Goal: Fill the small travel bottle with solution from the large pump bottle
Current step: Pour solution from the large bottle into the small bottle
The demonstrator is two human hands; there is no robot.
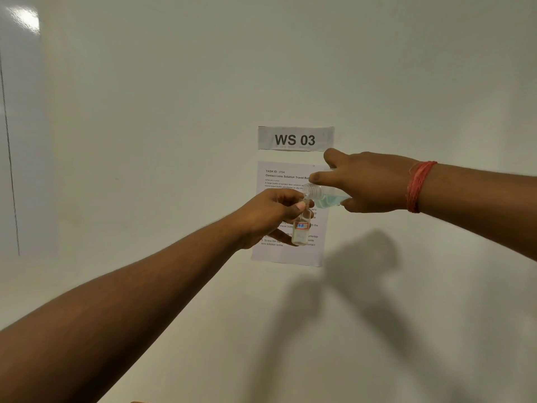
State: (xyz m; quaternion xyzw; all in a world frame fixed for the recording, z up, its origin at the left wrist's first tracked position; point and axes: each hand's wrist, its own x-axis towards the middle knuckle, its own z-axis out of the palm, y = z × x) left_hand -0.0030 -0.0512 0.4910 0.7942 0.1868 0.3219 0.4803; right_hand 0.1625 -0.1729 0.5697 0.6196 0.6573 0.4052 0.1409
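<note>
My left hand [270,218] pinches a small clear travel bottle [301,228] near its neck and holds it upright; it has a red-and-blue label and pale liquid in its lower part. My right hand [366,181] grips the larger clear bottle [321,196], which lies tipped on its side with its open threaded mouth pointing left, just above the small bottle's opening. Blue solution pools in the lower side of the tipped bottle. No cap or pump head is visible on either bottle. Most of the large bottle's body is hidden by my fingers.
Behind the hands is a plain white wall with a "WS 03" sign [295,138] and a printed task sheet [286,251] below it. A red thread band [418,186] circles my right wrist. Shadows of both arms fall on the wall at lower right.
</note>
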